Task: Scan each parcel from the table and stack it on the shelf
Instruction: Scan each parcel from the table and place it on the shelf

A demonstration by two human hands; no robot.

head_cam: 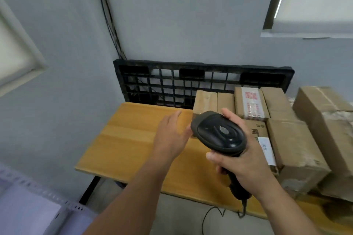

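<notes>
At the lower left edge of the view, a pale shelf (47,194) with a slotted upright is showing only a corner, so I cannot tell how many parcels are already sitting on it. Just right of it, the wooden table (124,139) is standing against the grey wall, with a black pallet (172,82) leaning upright behind it.

Over the middle of the table, the left hand (172,135) is reaching forward with its fingers straight and loosely spread, gripping nothing and pointing toward the nearest parcel (204,101), close to it but apparently not touching. Beside it, the right hand (242,166) is wrapping its fingers round the handle of a black scanner (219,133), whose head is pointing toward the boxes. The scanner's cable (210,215) is hanging below the table edge.

Further right, the waiting work is crowding the table's right half: a tape-marked parcel (250,101), a labelled parcel (267,148) partly hidden behind the right hand, a large parcel (298,152) and an end parcel (328,116) are all packed tightly together.

Judging by this, the task is looking far from finished. At least five boxes are waiting on the table, none is being carried, and the next parcel is probably about to be pulled out and scanned.
</notes>
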